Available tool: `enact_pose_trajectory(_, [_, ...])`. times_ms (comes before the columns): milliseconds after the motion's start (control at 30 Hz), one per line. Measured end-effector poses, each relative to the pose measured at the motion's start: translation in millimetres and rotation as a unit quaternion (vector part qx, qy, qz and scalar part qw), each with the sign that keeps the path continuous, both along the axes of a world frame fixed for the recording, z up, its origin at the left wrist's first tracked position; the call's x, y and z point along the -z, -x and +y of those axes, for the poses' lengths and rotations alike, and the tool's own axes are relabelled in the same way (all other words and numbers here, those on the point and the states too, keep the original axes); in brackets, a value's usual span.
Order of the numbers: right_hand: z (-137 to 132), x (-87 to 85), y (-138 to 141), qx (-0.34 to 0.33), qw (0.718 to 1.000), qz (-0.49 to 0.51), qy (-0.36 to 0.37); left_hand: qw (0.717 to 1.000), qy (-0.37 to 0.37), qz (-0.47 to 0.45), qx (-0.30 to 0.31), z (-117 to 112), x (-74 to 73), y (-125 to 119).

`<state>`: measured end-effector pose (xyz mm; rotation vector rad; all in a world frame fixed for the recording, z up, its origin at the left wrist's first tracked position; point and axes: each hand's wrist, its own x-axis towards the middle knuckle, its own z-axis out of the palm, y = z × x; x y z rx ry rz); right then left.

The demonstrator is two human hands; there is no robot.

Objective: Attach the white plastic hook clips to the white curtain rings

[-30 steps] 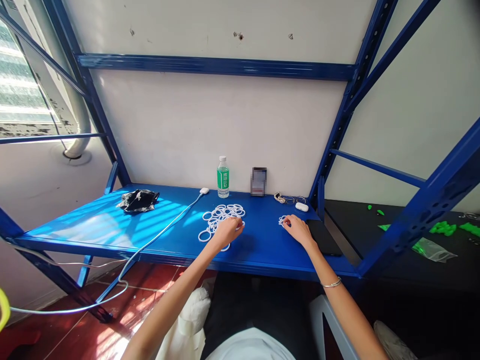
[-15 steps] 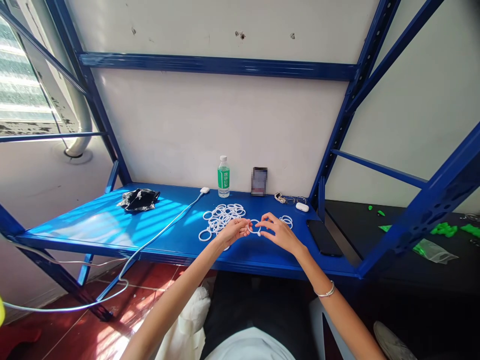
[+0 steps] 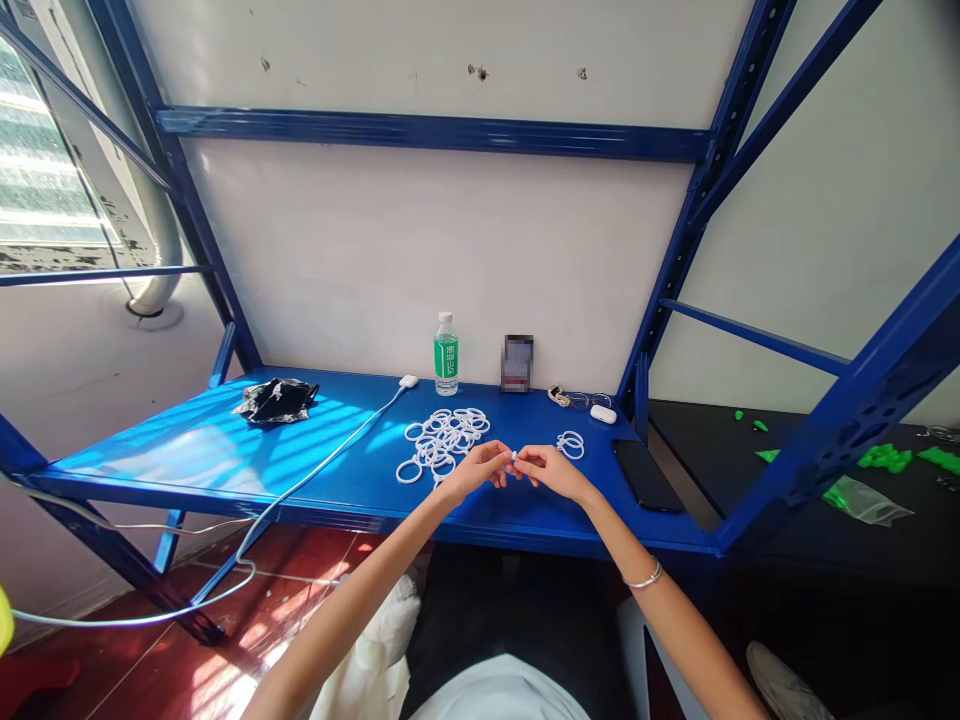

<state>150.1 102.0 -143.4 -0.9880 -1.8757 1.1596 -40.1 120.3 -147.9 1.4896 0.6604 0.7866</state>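
Between my two hands, at the fingertips, a small part of a white ring [image 3: 514, 456] shows; the fingers hide most of it. My left hand [image 3: 484, 466] is closed in a pinch on its left side. My right hand [image 3: 551, 470] meets it from the right, thumb and forefinger pinched on the same ring. Both hands are just above the blue shelf [image 3: 360, 440]. A loose pile of white rings [image 3: 450, 432] lies behind and left of my left hand. A few more white rings [image 3: 571, 445] lie behind my right hand.
A water bottle [image 3: 446, 355], a propped-up phone-like device [image 3: 517, 363], glasses [image 3: 589, 400] and a white case [image 3: 603, 414] stand along the back. A black phone [image 3: 646, 475] lies right. A white cable [image 3: 330, 460] crosses the left, near crumpled black wrapping [image 3: 277, 401].
My hands have come together at the ring, the right moving left to meet the left. The ring's open loop showed before; now the fingers cover most of it.
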Motion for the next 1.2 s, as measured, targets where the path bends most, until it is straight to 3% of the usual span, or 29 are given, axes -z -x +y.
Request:
enact_pose_trajectory(167, [3.2,7.9,4.2,-0.037,0.983,0.121,0.13,0.995,0.088,-0.021,0.039,-0.1,0.2,1.5])
enact_pose_trajectory(300, [6.1,15.5,7.7,-0.081,0.945,0.217,0.233,0.985,0.147,-0.05,0.071,0.0,0.0,0.0])
enact_pose_trajectory(400, [8.0,21.7,13.4,-0.092,0.92,0.271,0.267,0.977,0.18,-0.078,0.076,0.1,0.4,-2.3])
enact_pose_trajectory(600, [7.0,27.8,25.3,-0.084,0.889,0.338,0.299,0.973,0.202,-0.086,0.069,1.1,3.6,-5.9])
enact_pose_trajectory(1033, [3.0,23.1,32.4,-0.09,0.867,0.399,0.285,0.974,0.194,-0.103,0.06,-7.5,-7.4,-4.8])
enact_pose_trajectory(1133, [3.0,16.6,28.7,-0.091,0.877,0.385,0.273,0.981,0.161,-0.09,0.052,-4.7,-10.3,-0.2])
enact_pose_trajectory(1200, [3.1,10.9,23.7,-0.077,0.904,0.338,0.251,0.992,0.11,-0.042,0.052,-2.2,-15.0,6.7])
